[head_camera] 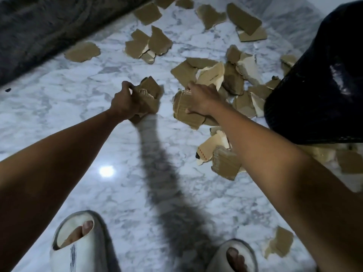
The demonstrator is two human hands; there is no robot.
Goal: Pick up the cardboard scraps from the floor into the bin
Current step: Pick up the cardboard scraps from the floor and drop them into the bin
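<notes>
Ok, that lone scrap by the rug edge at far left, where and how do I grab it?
The scrap lies flat on the marble floor, so there is no raised edge to pinch. Probably best to come from above on its near, floor-side edge, away from the rug, and slide fingertips under that edge, thumb on top.

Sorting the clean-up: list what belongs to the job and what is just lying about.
Job: left hand and right hand, each gripping cardboard scraps; loose scraps on the floor; black bin.

Lying about: grey rug; slippers.

Left hand (126,102), right hand (202,100), both clenched.
</notes>
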